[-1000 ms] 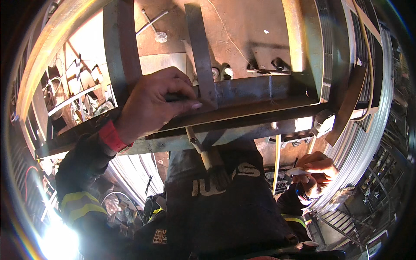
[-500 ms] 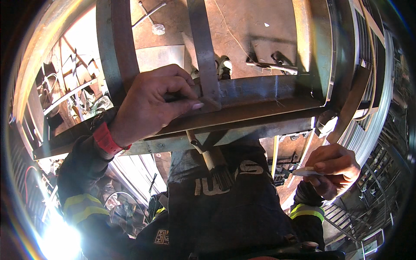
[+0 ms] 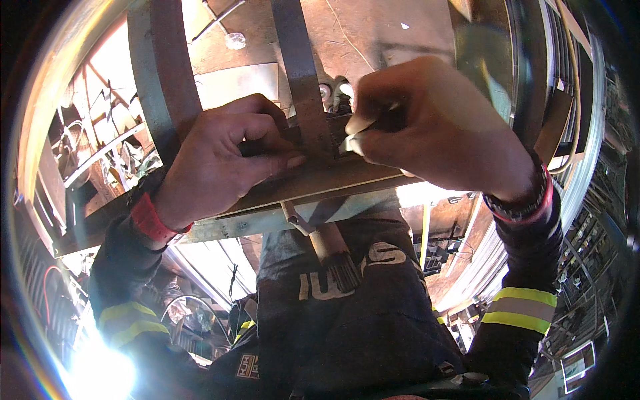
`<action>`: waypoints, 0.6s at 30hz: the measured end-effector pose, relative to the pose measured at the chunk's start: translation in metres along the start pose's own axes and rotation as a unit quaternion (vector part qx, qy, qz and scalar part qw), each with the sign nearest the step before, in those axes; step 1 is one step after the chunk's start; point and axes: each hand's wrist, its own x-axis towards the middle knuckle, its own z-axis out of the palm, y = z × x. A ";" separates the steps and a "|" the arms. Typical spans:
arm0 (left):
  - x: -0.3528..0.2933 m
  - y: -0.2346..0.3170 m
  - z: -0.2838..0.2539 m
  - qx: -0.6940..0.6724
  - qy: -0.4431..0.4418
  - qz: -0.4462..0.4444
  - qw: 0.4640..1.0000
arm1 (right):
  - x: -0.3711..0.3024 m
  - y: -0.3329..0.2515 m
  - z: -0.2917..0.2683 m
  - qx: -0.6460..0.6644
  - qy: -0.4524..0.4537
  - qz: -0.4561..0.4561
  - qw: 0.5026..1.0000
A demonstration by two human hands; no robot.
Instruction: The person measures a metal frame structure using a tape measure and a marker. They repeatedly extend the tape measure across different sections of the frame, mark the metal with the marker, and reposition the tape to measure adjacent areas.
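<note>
Both my hands are at a rusty steel crossbeam (image 3: 313,180) in front of my body, where an upright flat steel bar (image 3: 298,67) meets it. My left hand (image 3: 223,163) rests on the beam left of the bar, thumb and forefinger pinched together; what they grip, if anything, is hidden. Just right of the bar, my right hand (image 3: 433,123) pinches a small piece of white chalk (image 3: 351,145), its tip at the joint. Below the beam a paintbrush (image 3: 330,247) hangs bristles down before my dark apron (image 3: 367,313).
A wide steel bar (image 3: 160,73) stands at the left of the frame, and more steel (image 3: 483,67) rises at the right. On the floor behind lie a cross-shaped tool (image 3: 217,20) and a pale sheet (image 3: 240,83). Long bright metal lengths (image 3: 590,133) run along the right.
My right hand has come up from the lower right to the joint, bringing the chalk. My left hand stays at the beam, and the view has shifted slightly.
</note>
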 end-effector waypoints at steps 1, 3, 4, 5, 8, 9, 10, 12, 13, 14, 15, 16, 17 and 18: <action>-0.001 -0.002 0.001 -0.005 0.006 0.002 1.000 | 0.008 0.001 0.001 -0.023 -0.004 -0.009 1.000; 0.001 0.000 -0.001 0.005 -0.001 0.009 1.000 | 0.016 0.008 0.010 -0.067 -0.010 -0.023 0.997; 0.002 0.000 -0.002 0.010 -0.005 0.012 1.000 | 0.017 0.010 0.014 -0.062 -0.003 -0.015 0.998; 0.002 -0.001 -0.001 0.001 -0.004 0.007 1.000 | 0.018 0.011 0.019 -0.058 0.000 -0.010 0.998; 0.001 -0.004 0.001 -0.019 -0.002 0.000 1.000 | 0.020 0.009 0.024 -0.057 0.003 0.002 0.998; 0.001 -0.004 0.001 -0.019 -0.001 0.003 1.000 | 0.020 0.008 0.024 -0.053 0.003 0.004 0.999; 0.001 -0.003 0.001 -0.018 0.000 0.006 1.000 | 0.020 0.007 0.025 -0.049 0.003 0.005 0.999; 0.001 -0.002 -0.004 -0.001 -0.029 -0.020 0.999 | 0.020 0.002 0.025 -0.026 0.006 0.006 1.000; 0.001 -0.001 -0.005 0.008 -0.044 -0.032 0.998 | 0.022 0.001 0.024 -0.042 -0.009 -0.018 0.999; 0.002 -0.001 -0.006 0.005 -0.041 -0.034 0.999 | 0.025 0.001 0.023 -0.059 -0.022 -0.041 0.997; 0.002 -0.001 -0.005 0.001 -0.040 -0.034 0.999 | 0.027 0.001 0.021 -0.076 -0.035 -0.064 0.994; 0.003 -0.002 -0.005 -0.002 -0.038 -0.035 0.999 | 0.027 0.002 0.018 -0.091 -0.009 -0.133 0.987; 0.002 -0.002 -0.003 -0.025 -0.024 -0.038 0.999 | 0.027 0.004 0.014 -0.110 0.017 -0.203 0.973; -0.001 -0.002 -0.001 -0.049 -0.009 -0.040 0.998 | 0.026 0.004 0.010 -0.128 0.041 -0.272 0.953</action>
